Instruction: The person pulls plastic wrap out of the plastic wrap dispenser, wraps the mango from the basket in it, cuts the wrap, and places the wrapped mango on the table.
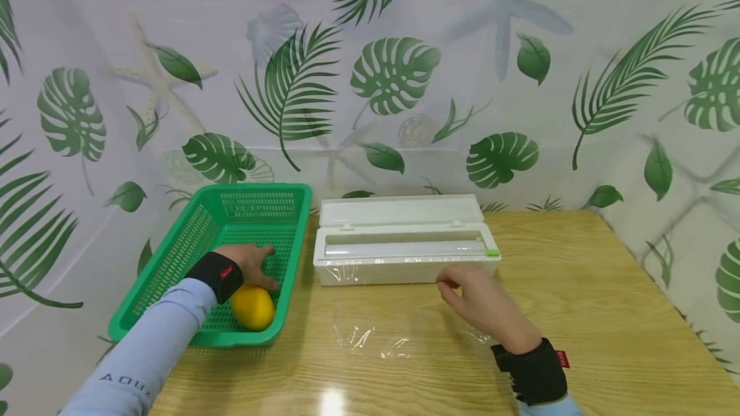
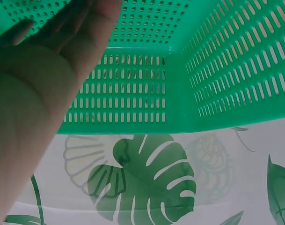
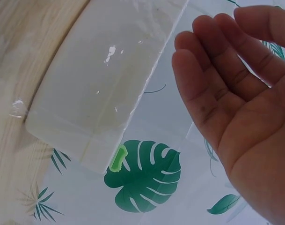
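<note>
My left hand [image 1: 250, 263] is inside the green basket [image 1: 304, 236] with its fingers spread. Just below the hand lies a smooth yellow fruit [image 1: 252, 308], lemon-like in shape; whether the thumb touches it I cannot tell. In the left wrist view the hand [image 2: 44, 70] holds nothing that I can see. A white cling film dispenser [image 1: 405, 273] stands with its lid up and a roll inside. Clear cling film [image 1: 361, 339] stretches from it over the table. Near its front right corner is my right hand [image 1: 482, 303], fingers loosely bent and the palm bare in the right wrist view.
The wooden table [image 1: 607, 313] extends to the right of the dispenser. Behind it hangs a white leaf-patterned cloth [image 1: 439, 165], close to the back of the basket and the raised lid. A small green slider [image 1: 492, 253] sits at the dispenser's right end.
</note>
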`<state>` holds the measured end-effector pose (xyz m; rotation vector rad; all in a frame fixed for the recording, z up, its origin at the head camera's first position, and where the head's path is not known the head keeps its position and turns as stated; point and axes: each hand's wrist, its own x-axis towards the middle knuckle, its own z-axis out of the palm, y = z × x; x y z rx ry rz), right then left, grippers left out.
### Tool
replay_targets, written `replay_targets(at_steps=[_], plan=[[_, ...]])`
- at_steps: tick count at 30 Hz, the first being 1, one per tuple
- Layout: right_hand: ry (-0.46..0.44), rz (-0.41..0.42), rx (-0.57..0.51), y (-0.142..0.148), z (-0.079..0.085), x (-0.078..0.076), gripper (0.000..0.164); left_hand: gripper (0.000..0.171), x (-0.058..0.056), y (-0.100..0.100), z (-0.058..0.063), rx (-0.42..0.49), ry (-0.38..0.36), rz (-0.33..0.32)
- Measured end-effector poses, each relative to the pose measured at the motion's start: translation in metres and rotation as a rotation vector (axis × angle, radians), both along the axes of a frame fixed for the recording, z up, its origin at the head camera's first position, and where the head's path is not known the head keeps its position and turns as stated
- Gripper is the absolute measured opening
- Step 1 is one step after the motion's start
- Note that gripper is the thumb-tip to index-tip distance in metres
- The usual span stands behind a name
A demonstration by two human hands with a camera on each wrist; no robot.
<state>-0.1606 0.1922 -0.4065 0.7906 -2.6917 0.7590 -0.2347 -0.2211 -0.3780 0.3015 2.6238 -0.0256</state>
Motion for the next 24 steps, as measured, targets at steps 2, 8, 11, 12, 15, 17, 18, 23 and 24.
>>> replay_targets(at_steps=[2,8,11,12,15,17,18,23,24], plan=[[-0.001,0.0,0.003,0.0,0.001,0.0,0.008,0.087,0.001,0.0,0.001,0.012,-0.01,0.006],[-0.005,-0.002,0.005,-0.001,0.003,0.001,0.008,0.083,0.007,-0.005,0.004,0.034,-0.039,0.014],[-0.013,-0.004,0.005,0.0,0.003,0.001,0.008,0.083,0.009,-0.007,0.004,0.032,-0.066,0.025],[-0.016,-0.006,0.004,0.0,0.004,0.001,0.008,0.082,0.009,-0.008,0.004,0.03,-0.076,0.033],[-0.019,-0.01,0.001,0.0,0.004,0.002,0.008,0.083,0.011,-0.007,0.004,0.033,-0.112,0.058],[-0.016,-0.012,0.003,0.001,0.005,0.002,0.008,0.083,0.012,-0.006,0.004,0.045,-0.134,0.06],[-0.014,-0.012,0.004,0.001,0.005,0.002,0.008,0.083,0.013,-0.006,0.004,0.047,-0.141,0.058],[-0.011,-0.004,-0.001,0.0,0.004,0.002,0.008,0.078,0.017,-0.003,0.004,0.053,-0.154,0.048],[-0.012,-0.001,-0.004,-0.001,0.004,0.002,0.008,0.077,0.018,-0.002,0.003,0.055,-0.157,0.052]])
